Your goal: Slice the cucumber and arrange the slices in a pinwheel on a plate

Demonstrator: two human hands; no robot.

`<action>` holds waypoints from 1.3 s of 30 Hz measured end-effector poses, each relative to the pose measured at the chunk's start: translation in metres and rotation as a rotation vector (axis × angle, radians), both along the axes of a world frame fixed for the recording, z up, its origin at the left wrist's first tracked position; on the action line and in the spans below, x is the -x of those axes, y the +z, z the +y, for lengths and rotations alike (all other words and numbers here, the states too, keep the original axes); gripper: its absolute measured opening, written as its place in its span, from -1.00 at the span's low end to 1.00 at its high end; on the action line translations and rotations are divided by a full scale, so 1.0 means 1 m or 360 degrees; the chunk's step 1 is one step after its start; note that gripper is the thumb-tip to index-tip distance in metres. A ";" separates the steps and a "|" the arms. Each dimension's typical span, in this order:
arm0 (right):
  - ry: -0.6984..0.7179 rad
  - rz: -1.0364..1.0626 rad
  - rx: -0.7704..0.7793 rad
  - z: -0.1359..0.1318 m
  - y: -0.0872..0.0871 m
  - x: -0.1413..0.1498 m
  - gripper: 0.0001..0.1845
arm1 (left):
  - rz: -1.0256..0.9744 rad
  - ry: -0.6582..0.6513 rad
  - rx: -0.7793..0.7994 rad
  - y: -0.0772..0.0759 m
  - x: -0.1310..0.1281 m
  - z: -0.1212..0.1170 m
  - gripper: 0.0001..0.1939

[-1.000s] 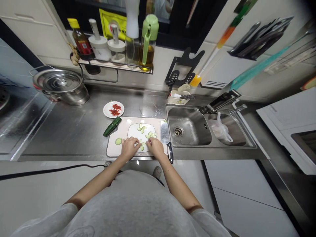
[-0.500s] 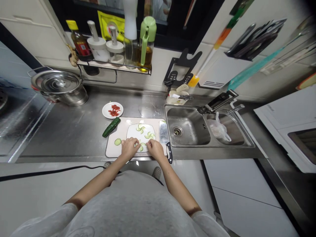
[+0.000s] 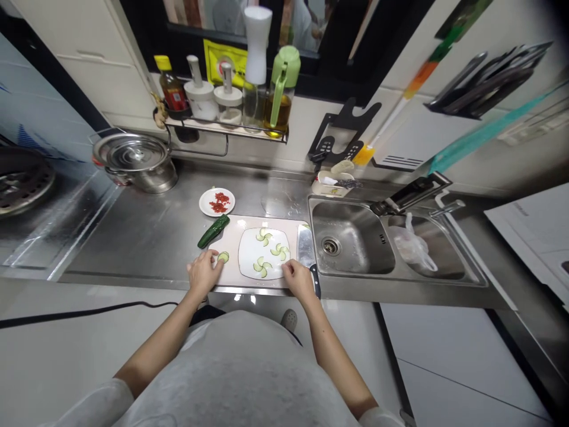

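Note:
My left hand (image 3: pixel 204 274) is at the left side of the pink cutting board (image 3: pixel 229 275), thumb and fingers apart at the small cucumber slices (image 3: pixel 223 257); I cannot tell whether they touch. At the right edge of the white square plate (image 3: pixel 249 252) is my right hand (image 3: pixel 299 280), its fingers curled together; anything between them is hidden. Three pinwheels of thin cucumber slices lie on the plate, the nearest one (image 3: pixel 262 267) between my hands. A dark green cucumber (image 3: pixel 213 231) rests across the board's left edge. The knife (image 3: pixel 306 246) lies along the right side, its black handle toward me.
A round white plate (image 3: pixel 204 204) holds chopped red pieces behind the cucumber. To the right is a double sink (image 3: pixel 355 237) with a plastic bag (image 3: pixel 413 246) in one basin. A lidded steel pot (image 3: pixel 153 175) stands back left, below a rack with bottles and jars (image 3: pixel 229 104).
My left hand has moved left from the plate to the slices on the board. My right hand has drawn back to the plate's right edge, uncovering the near pinwheel. The camera view has shifted.

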State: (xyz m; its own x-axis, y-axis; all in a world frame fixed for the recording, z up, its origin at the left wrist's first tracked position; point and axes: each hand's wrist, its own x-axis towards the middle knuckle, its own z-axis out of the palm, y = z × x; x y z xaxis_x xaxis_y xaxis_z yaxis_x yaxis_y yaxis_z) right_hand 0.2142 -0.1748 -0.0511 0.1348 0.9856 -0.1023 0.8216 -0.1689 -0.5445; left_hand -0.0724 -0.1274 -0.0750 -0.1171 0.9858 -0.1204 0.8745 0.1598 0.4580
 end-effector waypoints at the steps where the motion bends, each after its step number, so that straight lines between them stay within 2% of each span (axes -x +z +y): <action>1: -0.0001 0.0000 0.0001 0.000 0.000 0.000 -0.75 | 0.0013 0.0018 0.0006 -0.001 0.003 0.001 -0.69; 14: 0.0046 0.0008 -0.0054 0.004 0.004 0.010 -0.71 | 0.0049 0.0066 0.0057 -0.004 -0.003 0.001 -0.66; 19: 0.0044 0.0011 -0.0048 0.000 0.001 0.008 -0.71 | 0.0041 0.0052 0.0057 -0.006 -0.004 0.003 -0.68; 26: 0.0041 0.0071 0.0041 -0.005 0.006 0.009 -0.69 | -0.0050 0.0044 0.0032 -0.006 -0.004 0.003 -0.75; 32: 0.0057 0.0069 0.0037 -0.003 0.006 0.012 -0.69 | -0.0145 0.0092 0.0038 -0.007 -0.004 0.005 -0.73; 36: 0.0079 0.0094 0.0035 -0.001 0.006 0.015 -0.68 | -0.0141 0.0064 0.0063 -0.006 -0.005 0.006 -0.81; 39: 0.0095 0.0092 0.0038 -0.001 0.007 0.017 -0.67 | -0.0073 0.0088 0.0041 -0.005 -0.005 0.004 -0.74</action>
